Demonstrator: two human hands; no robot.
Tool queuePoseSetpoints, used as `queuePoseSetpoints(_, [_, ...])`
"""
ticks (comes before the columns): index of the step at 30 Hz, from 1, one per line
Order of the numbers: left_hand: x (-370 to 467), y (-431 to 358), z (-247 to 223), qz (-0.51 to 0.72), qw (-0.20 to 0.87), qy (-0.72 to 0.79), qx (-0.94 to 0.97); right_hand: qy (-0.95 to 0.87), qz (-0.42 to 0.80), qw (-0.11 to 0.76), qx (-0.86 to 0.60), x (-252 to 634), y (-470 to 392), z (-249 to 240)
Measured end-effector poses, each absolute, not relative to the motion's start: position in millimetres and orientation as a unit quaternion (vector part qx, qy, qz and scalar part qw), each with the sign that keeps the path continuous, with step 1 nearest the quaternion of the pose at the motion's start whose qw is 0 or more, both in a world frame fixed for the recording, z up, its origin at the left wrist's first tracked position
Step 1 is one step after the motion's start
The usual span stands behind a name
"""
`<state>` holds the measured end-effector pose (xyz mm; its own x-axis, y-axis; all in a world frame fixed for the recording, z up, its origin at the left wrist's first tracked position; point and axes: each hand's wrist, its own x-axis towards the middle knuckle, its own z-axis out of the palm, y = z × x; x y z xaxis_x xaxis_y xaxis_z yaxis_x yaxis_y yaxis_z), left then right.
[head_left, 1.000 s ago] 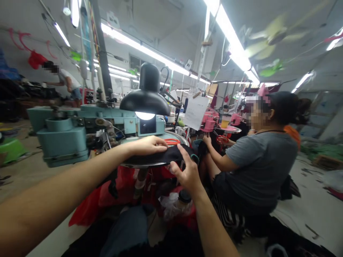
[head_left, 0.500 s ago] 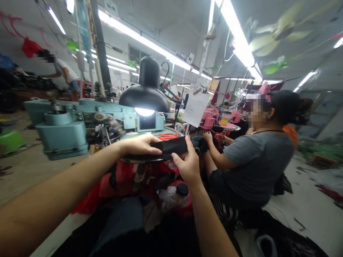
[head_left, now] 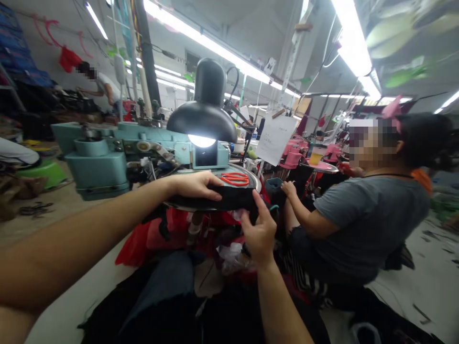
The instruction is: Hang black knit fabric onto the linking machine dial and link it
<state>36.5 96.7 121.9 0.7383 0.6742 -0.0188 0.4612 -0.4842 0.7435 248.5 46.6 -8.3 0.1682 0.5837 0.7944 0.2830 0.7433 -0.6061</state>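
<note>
Along near edge of tray (head_left: pixel 256 179): black fabric (head_left: pixel 234 197), long axis sideways (nearly level); 2 hands (head_left: pixel 196 185) apart, clamped on it.

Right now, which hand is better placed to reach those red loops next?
Probably your left hand: its fingers are on the black cloth, just beside the red loops. Your right hand sits lower, at the cloth's right end.
</note>
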Motion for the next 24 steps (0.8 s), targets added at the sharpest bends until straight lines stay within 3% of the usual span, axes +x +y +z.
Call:
queuePoseSetpoints(4, [40,94,129,0.097,0.372,0.355,0.852,-0.726,0.091,0.624,-0.274,240,44,2])
queuePoseSetpoints(12, [35,95,115,0.146,0.374,0.34,0.85,-0.596,0.326,0.67,-0.3,268,30,9])
queuePoseSetpoints(24, [36,93,115,0.182,0.412,0.328,0.83,-0.571,0.269,0.704,-0.325,264,33,-1])
